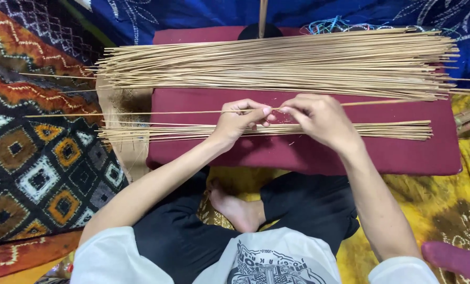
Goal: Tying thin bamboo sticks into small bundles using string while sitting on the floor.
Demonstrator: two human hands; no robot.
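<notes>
Pinching one thin bamboo stick (140, 112) between thumbs and forefingers, my left hand (238, 122) and right hand (319, 120) meet mid-cushion, wrists bent inward. Smooth pale sticks lie in a small bundle (393, 130) beneath and a large pile (277, 63) along the maroon cushion's (308, 155) far edge.

A dark red cushion (298, 155) in front of my crossed legs, loaded with thin sticks.

A big pile of sticks (277, 63) lies across its far side, overhanging left and right. A smaller, flatter row of sticks (382, 130) lies nearer me, its left ends past the cushion's edge. The cushion sits on patterned cloths (40, 158).
</notes>
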